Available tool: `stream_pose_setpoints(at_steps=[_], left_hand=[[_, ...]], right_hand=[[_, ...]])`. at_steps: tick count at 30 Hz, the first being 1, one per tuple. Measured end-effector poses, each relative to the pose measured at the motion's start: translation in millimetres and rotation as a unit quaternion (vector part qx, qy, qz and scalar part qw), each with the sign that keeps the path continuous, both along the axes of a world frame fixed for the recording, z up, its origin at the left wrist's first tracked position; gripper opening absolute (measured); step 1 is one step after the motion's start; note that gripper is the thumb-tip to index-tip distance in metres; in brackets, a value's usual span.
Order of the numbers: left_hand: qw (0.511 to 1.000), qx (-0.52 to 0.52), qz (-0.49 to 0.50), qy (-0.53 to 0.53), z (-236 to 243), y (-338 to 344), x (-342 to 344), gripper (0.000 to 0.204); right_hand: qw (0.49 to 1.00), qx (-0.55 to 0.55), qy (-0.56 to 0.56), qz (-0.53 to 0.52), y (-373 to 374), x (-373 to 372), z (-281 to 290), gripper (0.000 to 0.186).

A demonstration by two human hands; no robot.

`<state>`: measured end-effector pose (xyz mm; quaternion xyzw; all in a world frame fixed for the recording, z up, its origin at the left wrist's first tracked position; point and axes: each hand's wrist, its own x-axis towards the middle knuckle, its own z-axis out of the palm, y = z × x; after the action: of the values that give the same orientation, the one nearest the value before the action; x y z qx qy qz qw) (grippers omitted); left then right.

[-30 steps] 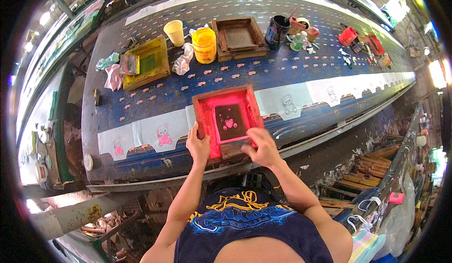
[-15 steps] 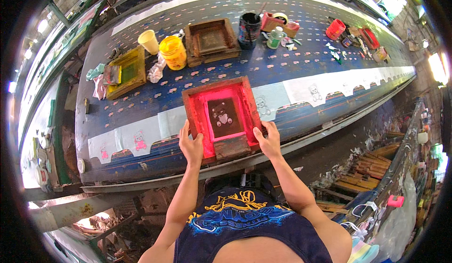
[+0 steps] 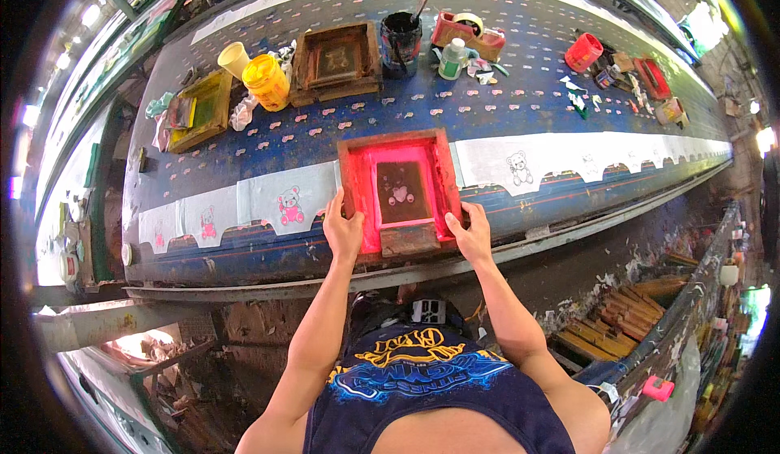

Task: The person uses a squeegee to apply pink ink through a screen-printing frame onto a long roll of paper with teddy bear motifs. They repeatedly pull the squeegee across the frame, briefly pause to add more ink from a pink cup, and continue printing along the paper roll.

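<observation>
Between both hands is a screen printing frame (image 3: 443,170) of wood, smeared with bright pink ink, with a bear-shaped stencil in its dark mesh. My left hand (image 3: 343,225) grips its lower left side, thumb on top. At the lower right side, my right hand (image 3: 471,231) grips it the same way. The frame lies over the row of white cloth pieces and hides the one beneath. Left of it, a white cloth piece (image 3: 264,194) carries a bear print with pink parts; to the right, another cloth piece (image 3: 491,162) has a bear in outline only.
Along the long blue table (image 3: 422,113) stand a yellow ink tub (image 3: 266,83), a cream cup (image 3: 234,60), a yellow-stained frame (image 3: 213,105), a brown frame (image 3: 301,68), a dark ink pot (image 3: 400,44), a small bottle (image 3: 452,60) and a red container (image 3: 583,52). Wooden pieces (image 3: 605,332) lie lower right.
The pink frame has shifted right along the cloth row and is turned straighter, both hands still on it. The bear print left of it is now uncovered. My view has moved too.
</observation>
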<state>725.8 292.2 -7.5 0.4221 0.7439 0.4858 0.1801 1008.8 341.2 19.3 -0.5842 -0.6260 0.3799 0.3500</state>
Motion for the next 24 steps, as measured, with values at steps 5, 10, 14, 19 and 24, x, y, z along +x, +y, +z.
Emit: stream_pose_setpoints(at_steps=[5, 10, 14, 19, 24], left_hand=[[1.0, -0.01, 0.011, 0.026, -0.3, 3.8, 6.8, 0.069], [0.998, -0.026, 0.015, 0.051, 4.1, 7.4, 13.0, 0.068], [0.995, -0.016, 0.014, 0.094, 1.5, 7.1, 12.7, 0.067], [0.996, -0.028, 0.007, 0.086, -1.6, 7.7, 12.0, 0.067], [0.994, -0.057, 0.004, 0.092, 2.7, 5.1, 13.7, 0.066]], right_hand=[[1.0, -0.005, 0.014, -0.005, 3.8, 7.1, 0.2, 0.047], [1.0, -0.002, 0.02, -0.005, 6.4, 14.2, -3.4, 0.045], [1.0, -0.006, 0.028, -0.008, 7.7, 17.3, -5.1, 0.043], [0.998, 0.063, 0.0, 0.016, -0.2, 15.1, 7.3, 0.047], [0.915, 0.207, -0.153, 0.31, -28.0, -9.9, 65.8, 0.057]])
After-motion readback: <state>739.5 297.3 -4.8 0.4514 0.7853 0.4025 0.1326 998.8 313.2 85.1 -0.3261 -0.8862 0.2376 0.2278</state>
